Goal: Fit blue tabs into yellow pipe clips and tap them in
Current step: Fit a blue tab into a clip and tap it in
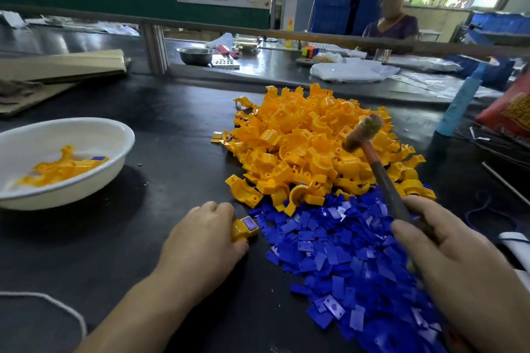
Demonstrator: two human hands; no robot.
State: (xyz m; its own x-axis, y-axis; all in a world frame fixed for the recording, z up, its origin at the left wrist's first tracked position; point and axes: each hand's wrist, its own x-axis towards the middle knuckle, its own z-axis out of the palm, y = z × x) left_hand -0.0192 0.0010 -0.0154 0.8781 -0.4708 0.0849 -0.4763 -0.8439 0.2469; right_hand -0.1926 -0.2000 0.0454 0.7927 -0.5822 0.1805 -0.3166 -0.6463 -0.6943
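Left hand (206, 235) gripped a clip (239, 233) on the table (160, 129); right hand (459, 272) was clenched round a hammer (385, 182).
Clip sat at the left edge of the tab pile (344, 255), close in front of the wearer, with a blue tab (249, 223) in its top face and fingers curled over its left side. Hammer handle ran up and left from the right fist, with the worn head raised over the clip pile (309, 140), blurred and well apart from the held clip. Clip pile lay behind the tab pile, touching it. White bowl (114, 135) at far left held loose clips (57, 170), one showing a blue tab. White cord (57, 302) lay near left. Cardboard (63, 64) lay back left, with a metal bowl (196, 56) and a seated person (393, 26) beyond the rail.
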